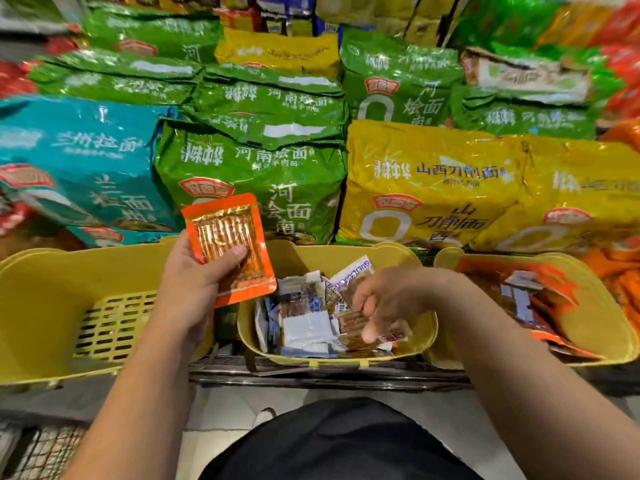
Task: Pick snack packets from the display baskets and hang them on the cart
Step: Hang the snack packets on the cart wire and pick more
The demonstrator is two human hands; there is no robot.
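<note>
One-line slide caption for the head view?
Left hand holds an orange snack packet while the right hand grips a brown packet in the middle yellow basket.

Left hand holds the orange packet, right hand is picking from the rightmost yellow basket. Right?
No. The head view shows the right hand pinching small brown packets in the middle yellow basket, not the rightmost. The left hand does hold the orange packet.
</note>
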